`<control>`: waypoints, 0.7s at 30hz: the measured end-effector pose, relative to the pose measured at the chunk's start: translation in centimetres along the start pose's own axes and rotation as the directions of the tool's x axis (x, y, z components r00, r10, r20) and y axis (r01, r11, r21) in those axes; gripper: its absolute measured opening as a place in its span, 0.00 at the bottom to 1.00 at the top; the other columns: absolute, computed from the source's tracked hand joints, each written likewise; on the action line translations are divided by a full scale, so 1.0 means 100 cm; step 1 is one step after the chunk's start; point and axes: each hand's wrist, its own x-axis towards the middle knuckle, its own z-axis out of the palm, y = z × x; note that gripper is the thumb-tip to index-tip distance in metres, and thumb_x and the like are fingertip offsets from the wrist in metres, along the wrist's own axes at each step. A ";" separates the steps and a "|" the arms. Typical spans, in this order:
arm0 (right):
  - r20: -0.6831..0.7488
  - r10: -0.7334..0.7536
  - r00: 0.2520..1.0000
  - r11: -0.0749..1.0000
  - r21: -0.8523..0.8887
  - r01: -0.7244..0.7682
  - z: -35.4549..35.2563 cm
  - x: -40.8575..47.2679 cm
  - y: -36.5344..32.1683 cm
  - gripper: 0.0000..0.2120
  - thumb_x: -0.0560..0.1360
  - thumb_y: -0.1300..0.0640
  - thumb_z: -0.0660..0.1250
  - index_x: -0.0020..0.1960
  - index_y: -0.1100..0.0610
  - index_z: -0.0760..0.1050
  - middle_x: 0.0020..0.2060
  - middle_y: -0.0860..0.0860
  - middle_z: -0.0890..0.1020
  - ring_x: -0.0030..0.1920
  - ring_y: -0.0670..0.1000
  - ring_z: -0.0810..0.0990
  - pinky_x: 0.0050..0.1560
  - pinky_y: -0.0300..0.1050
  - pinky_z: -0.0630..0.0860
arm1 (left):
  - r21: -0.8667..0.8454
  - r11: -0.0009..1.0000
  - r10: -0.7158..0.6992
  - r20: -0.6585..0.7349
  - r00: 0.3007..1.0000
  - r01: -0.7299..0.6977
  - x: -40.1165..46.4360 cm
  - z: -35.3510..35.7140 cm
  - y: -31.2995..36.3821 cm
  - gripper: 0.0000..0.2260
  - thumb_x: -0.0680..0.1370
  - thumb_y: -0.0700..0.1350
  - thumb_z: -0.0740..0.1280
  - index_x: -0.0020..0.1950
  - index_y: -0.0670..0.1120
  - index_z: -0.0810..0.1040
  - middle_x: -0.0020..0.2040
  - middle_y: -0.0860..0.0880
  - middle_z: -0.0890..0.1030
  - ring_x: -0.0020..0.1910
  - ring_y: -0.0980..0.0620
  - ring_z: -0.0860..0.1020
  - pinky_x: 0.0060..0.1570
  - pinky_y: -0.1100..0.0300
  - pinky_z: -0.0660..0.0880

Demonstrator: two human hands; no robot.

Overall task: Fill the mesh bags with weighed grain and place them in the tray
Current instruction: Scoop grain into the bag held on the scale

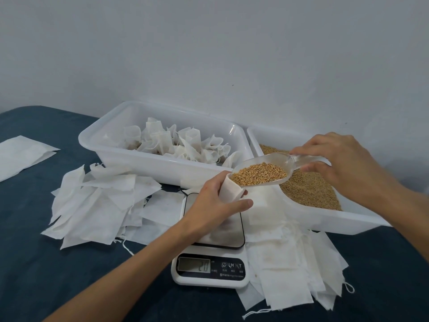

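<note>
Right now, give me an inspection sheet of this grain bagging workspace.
Surface: dark blue cloth.
Job's things: scale reads 20; scoop loaded with grain at mouth of mesh bag; filled-bag tray; grain tray.
Clutter: loose empty bags either side of the scale.
Grips: left hand holds the bag; right hand holds the scoop handle.
Cables: nothing seen.
Surroundings: plain pale wall.
</note>
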 end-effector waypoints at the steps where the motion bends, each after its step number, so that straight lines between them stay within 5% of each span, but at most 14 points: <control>1: -0.001 -0.005 1.000 1.000 -0.007 0.005 0.001 0.000 0.000 0.16 0.75 0.60 0.74 0.61 0.48 0.82 0.49 0.44 0.81 0.51 0.50 0.76 0.58 0.52 0.68 | 0.000 1.000 0.002 -0.003 1.000 -0.002 0.000 0.000 0.000 0.18 0.74 0.44 0.80 0.61 0.52 0.81 0.51 0.54 0.86 0.52 0.60 0.84 0.48 0.70 0.75; 14: -0.009 -0.020 1.000 0.999 -0.027 0.020 -0.002 -0.001 -0.004 0.16 0.75 0.59 0.74 0.61 0.48 0.82 0.47 0.40 0.77 0.49 0.47 0.73 0.58 0.47 0.64 | 0.011 1.000 0.009 -0.002 1.000 -0.009 0.000 0.000 0.000 0.17 0.74 0.43 0.80 0.60 0.52 0.81 0.51 0.54 0.86 0.54 0.58 0.84 0.50 0.67 0.78; 21: 0.009 0.024 1.000 0.999 -0.021 -0.023 -0.006 -0.002 -0.009 0.16 0.76 0.57 0.72 0.64 0.48 0.81 0.52 0.45 0.81 0.52 0.47 0.73 0.61 0.47 0.64 | -0.018 0.999 0.032 0.005 0.999 -0.032 0.002 0.000 -0.005 0.17 0.74 0.43 0.80 0.60 0.53 0.81 0.52 0.55 0.87 0.52 0.60 0.84 0.48 0.67 0.79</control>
